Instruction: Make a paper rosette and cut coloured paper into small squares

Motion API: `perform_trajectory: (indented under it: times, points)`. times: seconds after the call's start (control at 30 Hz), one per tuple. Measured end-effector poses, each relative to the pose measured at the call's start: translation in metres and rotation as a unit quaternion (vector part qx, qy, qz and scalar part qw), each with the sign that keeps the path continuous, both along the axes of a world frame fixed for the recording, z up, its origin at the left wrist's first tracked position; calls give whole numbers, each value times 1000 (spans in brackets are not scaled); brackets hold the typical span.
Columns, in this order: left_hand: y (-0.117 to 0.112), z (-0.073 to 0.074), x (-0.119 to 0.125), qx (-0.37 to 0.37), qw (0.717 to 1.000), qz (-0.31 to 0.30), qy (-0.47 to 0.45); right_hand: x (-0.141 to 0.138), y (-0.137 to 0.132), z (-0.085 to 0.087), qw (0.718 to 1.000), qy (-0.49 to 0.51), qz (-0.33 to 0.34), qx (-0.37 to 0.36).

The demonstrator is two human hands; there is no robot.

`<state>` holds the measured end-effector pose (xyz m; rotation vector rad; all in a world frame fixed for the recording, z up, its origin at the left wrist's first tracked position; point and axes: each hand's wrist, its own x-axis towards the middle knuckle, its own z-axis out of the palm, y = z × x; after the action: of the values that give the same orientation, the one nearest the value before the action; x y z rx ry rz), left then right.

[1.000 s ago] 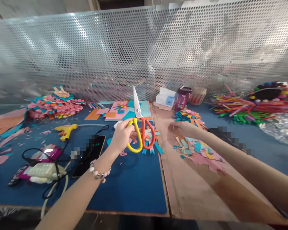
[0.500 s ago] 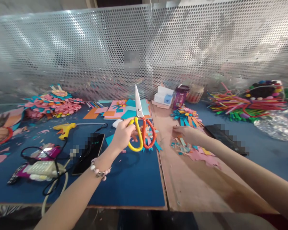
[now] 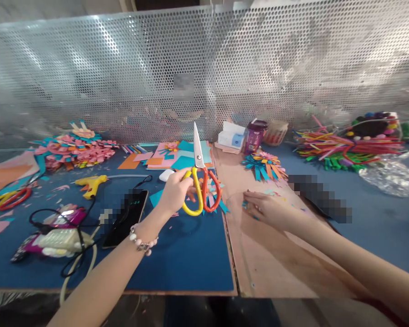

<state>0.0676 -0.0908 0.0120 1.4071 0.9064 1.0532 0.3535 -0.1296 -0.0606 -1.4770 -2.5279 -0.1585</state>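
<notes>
My left hand [image 3: 175, 193] is closed round the yellow handle of a pair of scissors [image 3: 201, 181] with one yellow and one orange loop. The shut blades point straight up over the blue mat [image 3: 177, 259]. Behind the scissors lies a paper flower of teal, pink and orange strips [image 3: 221, 206]. My right hand [image 3: 264, 208] rests palm down on the bare wooden board [image 3: 269, 263], fingers stretched out to the left, touching a few small paper scraps. It holds nothing that I can see.
A yellow glue gun [image 3: 90, 184], a phone [image 3: 126, 215] and a pink device with black cables [image 3: 59, 231] lie at left. A second pair of scissors [image 3: 8, 198] lies at the far left. Paper flowers [image 3: 77, 147], a finished flower [image 3: 264, 164], a purple cup [image 3: 254, 136], coloured sticks [image 3: 341, 147] and a perforated metal screen [image 3: 204, 68] line the back.
My right hand has drawn back towards me and to the left across the board; the heap of scraps under it no longer shows. A pair of scissors now lies at the far left.
</notes>
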Motion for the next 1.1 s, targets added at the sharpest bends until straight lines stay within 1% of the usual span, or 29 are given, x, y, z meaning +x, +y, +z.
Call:
perform_trajectory:
  times: [0.1,0.17,0.23,0.3,0.37,0.47,0.5,0.63,0.77,0.8,0.9,0.97,1.0,1.03,1.07,1.1]
  points:
    - [0,0,1,2,1000,1,2,-2,-15,0,999,-2,-4,46]
    - [-1,0,2,2,1000,-1,4,-10,-23,0,996,-13,21,80]
    - [-1,0,2,3,1000,-4,4,-18,-27,-4,994,-29,52,89]
    - [-2,-1,3,5,1000,-5,3,-20,-28,-9,992,-49,64,92]
    - [-2,-2,3,9,1000,-6,1,-16,-28,-12,991,-68,44,111]
    - [-3,-4,5,1,1000,-18,-1,-8,-30,-12,986,-83,6,147]
    - [-3,-4,6,-4,1000,-25,-3,-8,-32,-11,985,-84,11,151]
    - [-7,-5,9,-19,999,-48,-8,-8,-36,-7,985,-88,77,127]
    - [-11,-5,12,-20,998,-52,-7,-2,-38,-6,986,-91,58,125]
    - [-12,-5,12,-22,998,-52,-7,1,-39,-7,986,-86,63,126]
    - [-12,-4,13,-30,998,-56,-8,8,-43,-9,987,-53,107,111]
    - [-12,-4,14,-38,997,-64,-13,10,-46,-7,990,-14,111,89]
    - [-12,-5,15,-43,997,-67,-20,8,-48,-5,993,18,92,77]
    - [-14,-6,17,-47,996,-70,-30,4,-49,0,994,63,58,65]
    - [-15,-7,19,-51,995,-73,-42,-1,-51,6,992,119,18,47]
    - [-18,-9,23,-52,994,-76,-56,-10,-52,14,981,189,-29,27]
